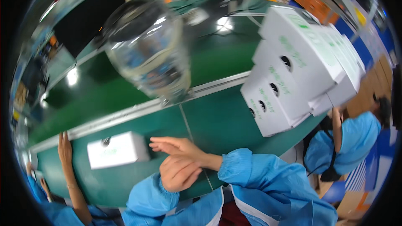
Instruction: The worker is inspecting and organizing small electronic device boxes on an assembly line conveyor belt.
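My left hand (pixel 180 172) is closed, its fingers curled in, in front of my right wrist. What it holds, if anything, is hidden. My right hand (pixel 175 145) stretches to the left just beyond it, fingers extended and holding nothing I can see. The two hands overlap in view; whether they touch I cannot tell. Nearest to my right fingertips, a little to the left, a white carton (pixel 130 152) with a dark round spot and faint green print lies on the green work table (pixel 222 113).
White cartons (pixel 289 75) stand stacked at the right. A clear vessel (pixel 163 54) with a dark top rises beyond the metal rail (pixel 125 119). A co-worker's hand (pixel 65 148) rests on the table left of the carton. Another person (pixel 347 142) in blue is at the right.
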